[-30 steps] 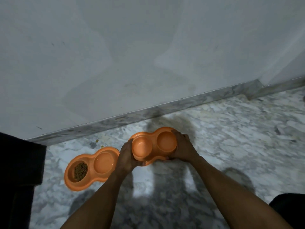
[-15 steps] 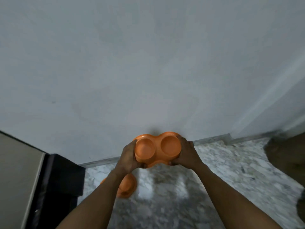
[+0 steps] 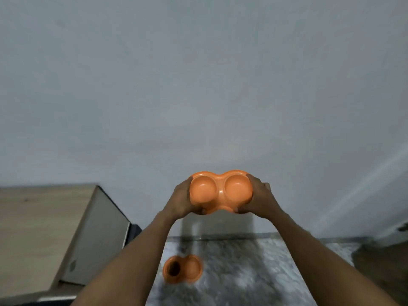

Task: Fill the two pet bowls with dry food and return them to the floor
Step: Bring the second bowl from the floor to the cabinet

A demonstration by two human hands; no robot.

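At 8 o'clock we have a wooden cabinet (image 3: 44, 228), well apart from the load. At 6 o'clock the second double bowl (image 3: 182, 269) sits on the marble floor (image 3: 254, 272). Our left hand (image 3: 181, 202) grasps the 9 o'clock end of the raised orange double bowl (image 3: 220, 191), which has both wells empty and its long axis running 9 to 3. Our right hand (image 3: 258, 199) grasps the 3 o'clock end. Open room lies toward 3 o'clock

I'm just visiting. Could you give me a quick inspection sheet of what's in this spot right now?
Surface: grey marbled floor, blurred.
Job's things: held orange double bowl, both wells empty; second double bowl on floor, something dark in its left well.
Clutter: nothing seen.
Grips: left hand and right hand each grip one end of the held bowl.
Cables: nothing seen.
Surroundings: plain wall; wooden cabinet at left.
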